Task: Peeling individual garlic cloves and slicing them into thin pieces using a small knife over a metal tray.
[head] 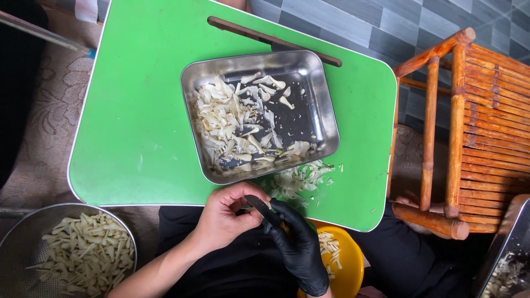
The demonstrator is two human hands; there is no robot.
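Observation:
My bare left hand and my black-gloved right hand meet just below the near edge of the green table. A small dark knife blade lies between them, and the right hand's fingers grip it. The left hand's fingers curl around a small pale piece that is mostly hidden. Right beyond the hands a pile of pale peelings lies on the table. A steel tray behind it holds many more peelings.
A metal strainer bowl with pale peeled pieces sits at the lower left. A yellow bowl with similar pieces is under my right hand. A long dark stick lies beyond the tray. A wooden slatted stool stands at the right.

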